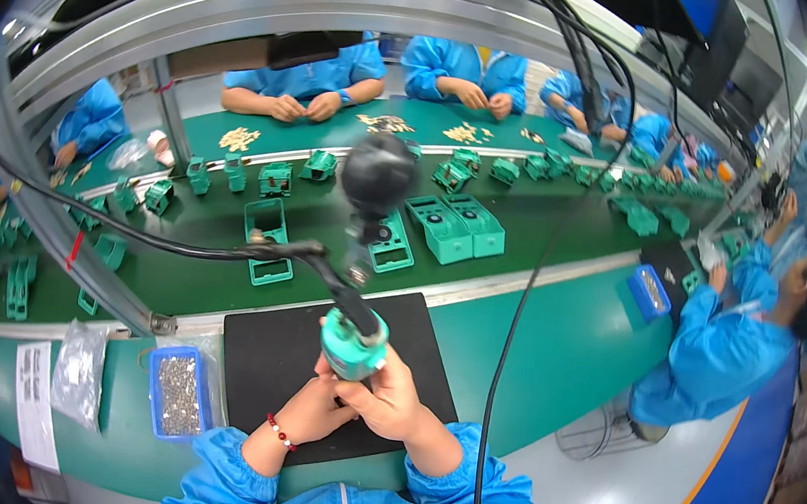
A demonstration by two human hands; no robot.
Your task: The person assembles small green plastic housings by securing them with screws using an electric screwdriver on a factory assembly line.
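A small rounded green plastic part (pixel 352 352) is held up between my two hands, above a black mat (pixel 260 355). My right hand (pixel 393 399) is closed round its right and lower side. My left hand (pixel 311 410), with a red and white bead bracelet at the wrist, grips it from the left and below; some of its fingers are hidden. A black tool on a cable (pixel 380 174), blurred and with a round top, hangs just beyond and above the part. A thick black cable end (pixel 352 301) crosses in front of the part's top.
Left of the mat stand a blue bin (pixel 155 385) of small metal pieces and a clear plastic bag (pixel 80 374). Across the bench runs a green conveyor (pixel 319 287) with green housings (pixel 455 226). A thin cable (pixel 498 385) hangs at right. Co-workers sit opposite and at right.
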